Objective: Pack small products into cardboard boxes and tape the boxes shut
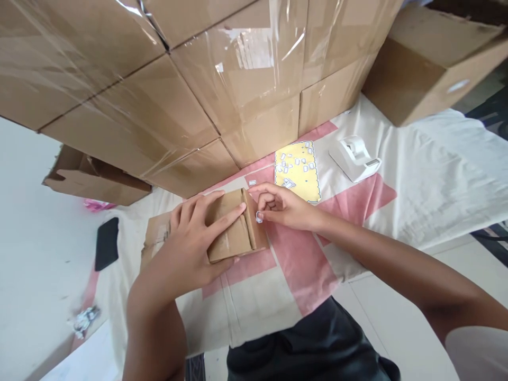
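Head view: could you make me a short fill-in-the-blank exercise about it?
1. The ____ hand is spread over the small cardboard box.
2. Small white pieces lie on the ____-coloured sheet.
3. In the picture, the white tape dispenser stands to the ____ of that sheet.
Missing words: left; yellow; right.

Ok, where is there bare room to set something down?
Widest: the pink-and-white cloth right of the white tape dispenser, nearer than the large brown cardboard box. A narrower strip lies between the dispenser and the right forearm. Crowded: around the right hand, between the small brown cardboard box and the yellow stickered sheet.
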{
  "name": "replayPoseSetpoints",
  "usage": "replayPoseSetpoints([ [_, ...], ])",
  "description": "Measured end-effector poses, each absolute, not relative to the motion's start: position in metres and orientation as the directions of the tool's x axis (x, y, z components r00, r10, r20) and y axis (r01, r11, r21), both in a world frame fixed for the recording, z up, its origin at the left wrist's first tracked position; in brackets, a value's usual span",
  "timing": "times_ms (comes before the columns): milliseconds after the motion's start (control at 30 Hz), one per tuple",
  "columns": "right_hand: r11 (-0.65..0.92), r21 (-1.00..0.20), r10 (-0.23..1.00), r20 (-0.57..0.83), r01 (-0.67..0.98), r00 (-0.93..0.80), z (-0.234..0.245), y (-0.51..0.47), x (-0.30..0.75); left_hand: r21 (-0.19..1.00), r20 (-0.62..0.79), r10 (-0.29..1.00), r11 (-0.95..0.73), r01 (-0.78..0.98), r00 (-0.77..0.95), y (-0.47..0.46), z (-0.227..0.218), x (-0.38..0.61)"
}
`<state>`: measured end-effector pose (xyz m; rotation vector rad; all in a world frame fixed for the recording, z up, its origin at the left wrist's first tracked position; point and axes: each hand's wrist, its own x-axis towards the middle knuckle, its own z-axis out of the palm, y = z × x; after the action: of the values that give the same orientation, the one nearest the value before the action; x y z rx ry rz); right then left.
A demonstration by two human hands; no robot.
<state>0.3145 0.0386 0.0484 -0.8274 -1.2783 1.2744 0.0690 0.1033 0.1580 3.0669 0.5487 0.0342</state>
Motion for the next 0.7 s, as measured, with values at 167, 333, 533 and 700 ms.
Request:
replayPoseSetpoints([
  [167, 0.148, -0.973, 0.968, 0.179, -0.177, -0.175, 0.054, 0.035, 0.316, 0.003, 0.022, 0.345, -0.938, 0.345, 0.938, 0.100, 0.159, 0.071],
  [333, 0.132, -0.982, 0.971, 0.155, -0.133, -0.181, 0.059, 0.032, 0.317, -0.009, 0.030, 0.352, -0.936, 0.353, 0.935, 0.095, 0.158, 0.074],
  [533, 0.096, -0.990, 0.975, 0.115, -0.106, -0.188, 0.059, 0.034, 0.319, 0.000, 0.043, 0.353, -0.936, 0.353, 0.935, 0.096, 0.157, 0.077],
  [700, 0.047, -0.999, 0.982, 0.051, -0.026, -0.181, 0.047, 0.039, 0.326, 0.003, 0.041, 0.363, -0.932, 0.363, 0.931, 0.095, 0.157, 0.077],
])
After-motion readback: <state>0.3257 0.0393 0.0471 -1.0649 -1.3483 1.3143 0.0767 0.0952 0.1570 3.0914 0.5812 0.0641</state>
